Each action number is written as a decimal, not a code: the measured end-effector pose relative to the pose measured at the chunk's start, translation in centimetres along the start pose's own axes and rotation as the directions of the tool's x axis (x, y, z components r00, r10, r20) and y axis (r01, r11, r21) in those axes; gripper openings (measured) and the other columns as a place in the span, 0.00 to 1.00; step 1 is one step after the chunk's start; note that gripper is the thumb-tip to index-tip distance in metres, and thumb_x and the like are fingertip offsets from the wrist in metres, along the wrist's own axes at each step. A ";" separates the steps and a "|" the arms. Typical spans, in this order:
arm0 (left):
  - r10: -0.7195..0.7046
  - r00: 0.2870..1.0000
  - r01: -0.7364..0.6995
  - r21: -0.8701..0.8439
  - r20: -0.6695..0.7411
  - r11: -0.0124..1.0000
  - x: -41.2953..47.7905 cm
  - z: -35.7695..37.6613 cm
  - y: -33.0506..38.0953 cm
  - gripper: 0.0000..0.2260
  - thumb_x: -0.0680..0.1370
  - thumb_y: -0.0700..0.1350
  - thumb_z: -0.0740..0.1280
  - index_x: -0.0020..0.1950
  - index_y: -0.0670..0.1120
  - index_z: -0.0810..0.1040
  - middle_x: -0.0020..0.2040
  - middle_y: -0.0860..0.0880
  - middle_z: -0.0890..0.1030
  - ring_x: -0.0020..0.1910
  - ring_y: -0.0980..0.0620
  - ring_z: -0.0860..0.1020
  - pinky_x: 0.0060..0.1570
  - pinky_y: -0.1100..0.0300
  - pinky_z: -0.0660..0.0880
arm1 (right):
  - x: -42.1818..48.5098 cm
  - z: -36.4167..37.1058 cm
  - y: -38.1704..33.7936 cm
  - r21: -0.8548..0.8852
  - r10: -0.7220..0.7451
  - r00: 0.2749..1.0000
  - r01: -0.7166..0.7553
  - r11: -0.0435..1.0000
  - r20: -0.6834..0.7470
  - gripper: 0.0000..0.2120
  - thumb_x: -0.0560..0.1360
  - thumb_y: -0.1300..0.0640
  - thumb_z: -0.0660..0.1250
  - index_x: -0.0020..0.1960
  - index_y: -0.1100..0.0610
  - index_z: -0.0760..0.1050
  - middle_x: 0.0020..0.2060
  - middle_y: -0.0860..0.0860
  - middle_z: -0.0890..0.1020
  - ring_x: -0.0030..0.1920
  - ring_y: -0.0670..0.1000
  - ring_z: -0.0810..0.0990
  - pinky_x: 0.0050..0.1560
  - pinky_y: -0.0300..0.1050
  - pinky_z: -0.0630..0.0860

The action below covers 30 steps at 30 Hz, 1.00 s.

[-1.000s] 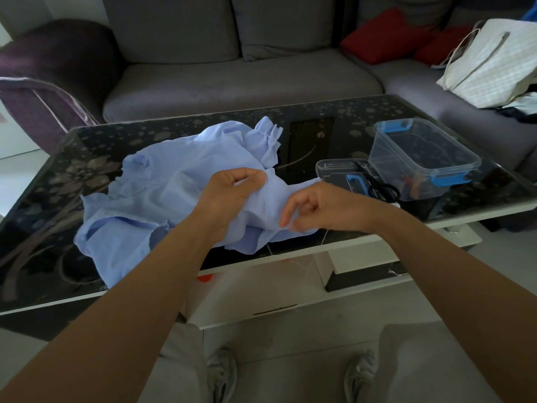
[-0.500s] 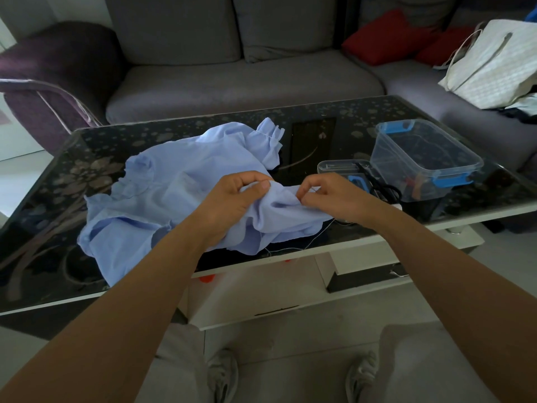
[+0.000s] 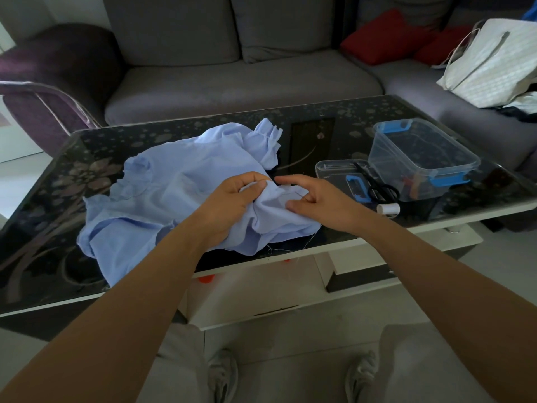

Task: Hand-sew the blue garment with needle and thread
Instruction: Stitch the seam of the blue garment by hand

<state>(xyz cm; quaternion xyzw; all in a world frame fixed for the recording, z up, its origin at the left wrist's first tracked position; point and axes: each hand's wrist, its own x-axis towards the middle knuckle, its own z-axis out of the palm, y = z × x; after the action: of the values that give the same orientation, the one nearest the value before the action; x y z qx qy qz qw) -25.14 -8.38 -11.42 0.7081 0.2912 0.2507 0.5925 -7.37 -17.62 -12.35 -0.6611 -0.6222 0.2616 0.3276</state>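
A crumpled light-blue garment [image 3: 162, 199] lies on the black glass table [image 3: 305, 135]. My left hand [image 3: 232, 199] grips a raised fold of it between thumb and fingers. Just to the right, my right hand [image 3: 316, 199] rests on the same fold, with the index finger stretched toward the left hand and the thumb on the cloth. A thin dark needle [image 3: 300, 194] shows at its curled middle fingers, which seem to pinch it. Pale thread [image 3: 286, 251] trails from the hem near the table's front edge. A white thread spool [image 3: 388, 209] lies beside my right wrist.
A clear box with blue clips [image 3: 421, 158] stands at the right of the table, with its lid [image 3: 337, 173] and black scissors [image 3: 377, 184] beside it. A grey sofa [image 3: 232, 82] with red cushions [image 3: 386, 36] and a white bag [image 3: 494, 62] is behind.
My right hand has shifted slightly left toward the left hand and its index finger has straightened. The spool has come into sight beside the wrist. My left hand keeps its grip.
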 end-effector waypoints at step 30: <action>0.015 0.948 0.035 0.152 -0.318 0.988 0.5 -0.8 -0.3 0.06 0.76 0.44 0.71 0.39 0.51 0.83 0.43 0.55 0.84 0.46 0.56 0.79 0.49 0.64 0.75 | 0.0 -1.5 -0.9 0.327 0.224 0.860 -0.071 0.942 -0.458 0.09 0.81 0.61 0.59 0.60 0.53 0.69 0.39 0.47 0.73 0.34 0.42 0.71 0.33 0.33 0.69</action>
<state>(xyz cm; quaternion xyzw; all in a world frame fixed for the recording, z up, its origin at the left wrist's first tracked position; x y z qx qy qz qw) -25.38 -7.38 -11.53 0.7010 0.4053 0.3350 0.4818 -6.78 -17.81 -10.69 -0.6945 -0.4192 0.2013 0.5490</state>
